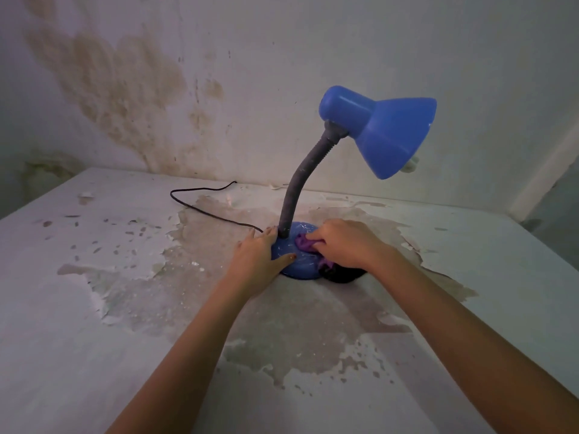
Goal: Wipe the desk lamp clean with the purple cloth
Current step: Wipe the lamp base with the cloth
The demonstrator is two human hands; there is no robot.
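Head view: my right hand (343,244) grip bunched on purple cloth (305,243), rubbing lamp base (296,266), mid worktop (94,308). Left hand (260,253) flat, fingers spread, pinning base. Risk imo: hard push tips top-heavy desk lamp (379,130), or cord (200,208) snags.
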